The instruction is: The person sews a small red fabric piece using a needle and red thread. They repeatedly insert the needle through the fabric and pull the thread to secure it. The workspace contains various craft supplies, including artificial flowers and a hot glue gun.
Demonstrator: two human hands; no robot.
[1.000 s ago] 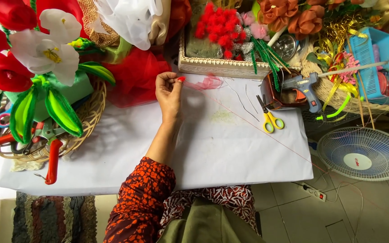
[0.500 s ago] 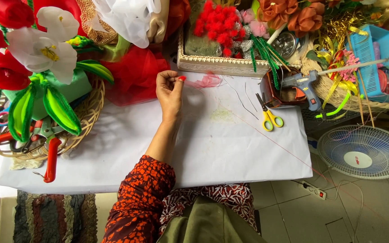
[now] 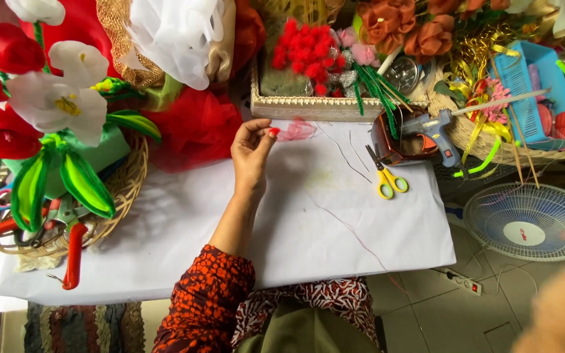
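A bench covered with a white sheet fills the middle of the view, its far edge crowded with craft flowers. At far left stands a big arrangement of red and white fabric flowers with green leaves, resting in a woven basket; red-handled pliers lie at the basket's near edge. Beside it, a heap of red netting sits on the sheet. Off the bench at near right, a white fan lies face-up on the tiled floor, with a power strip just beside the bench's corner. At far centre a shallow rectangular tray holds small red pompom flowers and green stems. To its right lie a blue glue gun and yellow-handled scissors, the scissors flat on the sheet.

The left hand reaches up from a red patterned sleeve and hovers just near of the tray. Its fingers are pinched together on a small red bead-like piece. Just right of that piece, a scrap of pink netting lies on the sheet, with thin wires trailing rightwards. A blurred, skin-toned shape at the near right corner may be the right hand; I cannot tell how its fingers are set.
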